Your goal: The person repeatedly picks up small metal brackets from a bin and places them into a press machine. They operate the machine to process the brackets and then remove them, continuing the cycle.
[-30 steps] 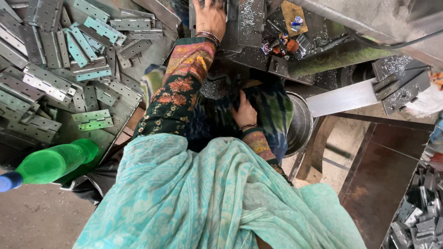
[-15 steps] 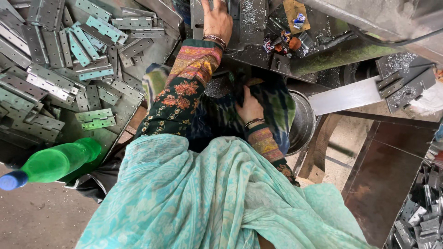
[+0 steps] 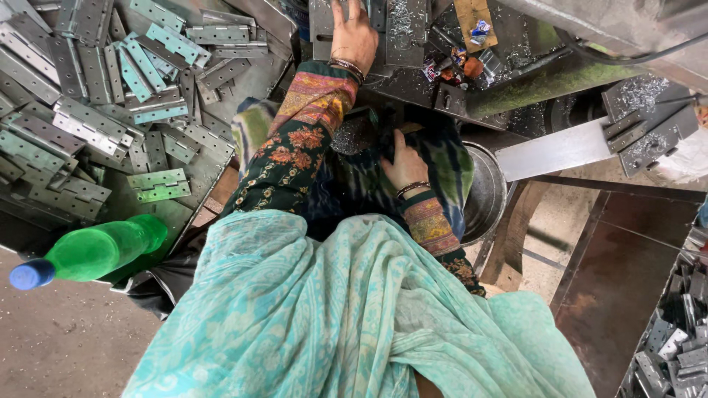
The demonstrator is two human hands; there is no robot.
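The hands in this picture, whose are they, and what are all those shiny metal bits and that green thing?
The camera sits on a person's head and looks down, so you see their own arms and lap. The teal cloth low in the picture is their shawl. Their left hand reaches up and lies flat on a grey metal plate of a workbench sprinkled with metal shavings. Their right hand rests in the lap on dark patterned cloth; I cannot tell whether it holds anything. On the left is a big pile of flat metal hinges, grey and greenish. Near them lies a green plastic bottle with a blue cap, on its side. A round metal bowl sits to the right of the lap.
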